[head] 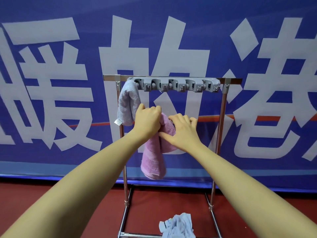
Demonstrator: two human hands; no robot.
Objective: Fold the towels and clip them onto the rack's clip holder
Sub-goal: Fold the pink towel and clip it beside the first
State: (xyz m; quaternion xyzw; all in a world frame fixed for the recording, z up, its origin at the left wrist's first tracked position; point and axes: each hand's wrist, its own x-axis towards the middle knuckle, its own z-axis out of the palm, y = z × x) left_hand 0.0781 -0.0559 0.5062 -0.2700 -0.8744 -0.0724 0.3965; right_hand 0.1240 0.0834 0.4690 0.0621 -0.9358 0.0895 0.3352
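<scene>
A metal rack [223, 109] stands in front of me with a grey clip holder [175, 85] along its top bar. A folded lilac-grey towel [127, 102] hangs from the leftmost clip. Below the holder I hold a folded pink towel [154, 157] that hangs down. My left hand [148, 120] grips its bunched top end. My right hand [182, 132] rests against the towel's right side, thumb and fingers on the cloth. The other clips hold nothing.
A crumpled pale blue cloth [178, 226] lies on the red floor between the rack's base bars [127, 219]. A blue banner [51, 83] with large white characters fills the wall behind the rack.
</scene>
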